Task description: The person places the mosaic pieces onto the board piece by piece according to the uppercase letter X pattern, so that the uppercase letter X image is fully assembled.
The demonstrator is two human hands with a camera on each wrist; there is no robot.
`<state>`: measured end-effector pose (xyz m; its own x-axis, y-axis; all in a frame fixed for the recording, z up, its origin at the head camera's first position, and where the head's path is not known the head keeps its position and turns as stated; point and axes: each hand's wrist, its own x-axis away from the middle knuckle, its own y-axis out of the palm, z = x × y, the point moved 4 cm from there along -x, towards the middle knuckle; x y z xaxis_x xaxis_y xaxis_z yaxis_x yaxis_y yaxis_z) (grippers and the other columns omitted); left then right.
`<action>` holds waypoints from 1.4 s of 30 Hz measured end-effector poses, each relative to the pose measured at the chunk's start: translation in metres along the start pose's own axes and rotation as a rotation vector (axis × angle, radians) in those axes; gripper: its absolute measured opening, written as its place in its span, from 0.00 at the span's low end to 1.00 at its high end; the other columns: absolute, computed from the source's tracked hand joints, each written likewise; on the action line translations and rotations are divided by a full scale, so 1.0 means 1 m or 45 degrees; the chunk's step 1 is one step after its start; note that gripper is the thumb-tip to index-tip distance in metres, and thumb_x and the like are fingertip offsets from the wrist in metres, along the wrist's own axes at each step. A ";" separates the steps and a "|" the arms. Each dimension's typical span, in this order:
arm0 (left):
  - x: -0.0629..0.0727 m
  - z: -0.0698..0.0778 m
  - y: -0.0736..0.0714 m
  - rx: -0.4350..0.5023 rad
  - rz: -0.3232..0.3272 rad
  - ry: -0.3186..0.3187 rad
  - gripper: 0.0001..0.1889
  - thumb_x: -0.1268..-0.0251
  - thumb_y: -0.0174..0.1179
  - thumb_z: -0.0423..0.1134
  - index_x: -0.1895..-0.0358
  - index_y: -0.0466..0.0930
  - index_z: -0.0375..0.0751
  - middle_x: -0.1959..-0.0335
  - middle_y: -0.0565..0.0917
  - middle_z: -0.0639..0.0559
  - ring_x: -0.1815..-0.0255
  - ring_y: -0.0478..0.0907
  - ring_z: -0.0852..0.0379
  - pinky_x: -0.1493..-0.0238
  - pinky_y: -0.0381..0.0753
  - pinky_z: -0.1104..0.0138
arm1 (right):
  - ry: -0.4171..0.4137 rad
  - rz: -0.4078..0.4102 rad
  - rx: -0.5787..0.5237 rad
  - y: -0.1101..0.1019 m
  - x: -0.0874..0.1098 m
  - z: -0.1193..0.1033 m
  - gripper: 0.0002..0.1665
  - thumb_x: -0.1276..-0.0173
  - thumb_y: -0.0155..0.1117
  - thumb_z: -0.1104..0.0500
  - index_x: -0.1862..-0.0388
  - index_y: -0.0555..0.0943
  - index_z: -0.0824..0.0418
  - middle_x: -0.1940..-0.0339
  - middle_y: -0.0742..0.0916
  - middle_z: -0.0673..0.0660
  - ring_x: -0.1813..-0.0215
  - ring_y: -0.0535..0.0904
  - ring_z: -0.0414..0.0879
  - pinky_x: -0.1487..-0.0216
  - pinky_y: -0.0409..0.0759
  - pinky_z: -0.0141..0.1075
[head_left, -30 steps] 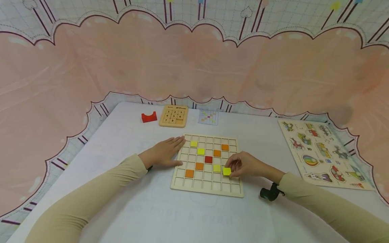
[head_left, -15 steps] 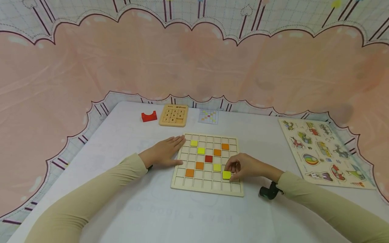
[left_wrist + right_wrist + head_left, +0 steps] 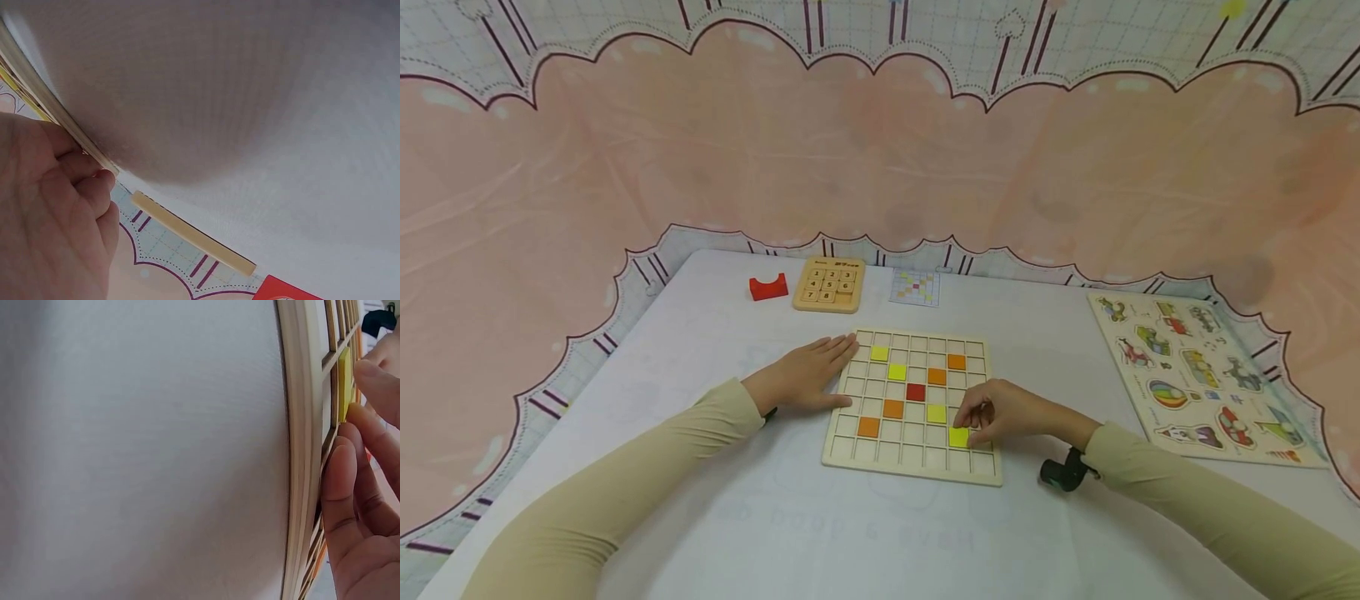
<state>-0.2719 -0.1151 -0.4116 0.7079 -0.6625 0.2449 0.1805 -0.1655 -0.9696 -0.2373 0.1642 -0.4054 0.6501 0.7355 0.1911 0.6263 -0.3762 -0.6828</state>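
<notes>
A square wooden grid board [image 3: 917, 458] lies on the white table, with yellow, orange and red tiles set in diagonal lines. Along its left edge rests my left hand [image 3: 805, 375], fingers and thumb stretched out flat against the frame. My right hand [image 3: 1003, 410] pinches a yellow tile [image 3: 958, 437] between thumb and fingertips at a cell near the lower right. In the right wrist view that yellow tile [image 3: 344, 384] sits low between the grid's ribs, fingertips right at its edges. A red tile [image 3: 915, 392] marks the middle of the pattern.
Behind the board are a red notched block [image 3: 768, 287], a wooden number puzzle [image 3: 828, 286] and a small pattern card [image 3: 914, 287]. A picture puzzle board [image 3: 1206, 379] lies at the right. A patterned curtain [image 3: 880, 158] hangs round the table's far side.
My right hand has moved slightly toward me and lowered the yellow tile, which was tilted above the board, down to a cell. My left hand has stayed at the board's edge.
</notes>
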 end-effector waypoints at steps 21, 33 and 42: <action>-0.001 0.000 0.002 0.001 -0.006 -0.003 0.46 0.35 0.45 0.65 0.26 0.44 0.33 0.24 0.48 0.41 0.23 0.47 0.45 0.24 0.49 0.54 | 0.041 0.086 -0.015 -0.004 -0.017 -0.001 0.13 0.46 0.72 0.60 0.60 0.85 0.61 0.71 0.82 0.49 0.69 0.73 0.39 0.69 0.75 0.25; -0.002 0.000 0.003 0.008 -0.027 -0.030 0.47 0.36 0.45 0.66 0.25 0.42 0.35 0.23 0.46 0.43 0.22 0.45 0.47 0.23 0.47 0.56 | 0.021 0.065 -0.036 -0.004 -0.017 -0.003 0.14 0.45 0.71 0.61 0.58 0.85 0.62 0.70 0.83 0.50 0.69 0.73 0.38 0.68 0.75 0.24; -0.002 0.000 0.004 0.014 -0.016 -0.018 0.47 0.36 0.45 0.66 0.26 0.42 0.35 0.23 0.46 0.42 0.22 0.45 0.47 0.23 0.47 0.56 | 0.010 0.064 -0.020 -0.004 -0.017 -0.003 0.14 0.45 0.72 0.61 0.58 0.85 0.62 0.70 0.83 0.50 0.69 0.73 0.37 0.68 0.75 0.24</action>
<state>-0.2724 -0.1143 -0.4158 0.7150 -0.6501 0.2573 0.1969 -0.1659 -0.9663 -0.2499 0.1520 -0.4039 0.6841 0.7112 0.1621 0.5992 -0.4213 -0.6807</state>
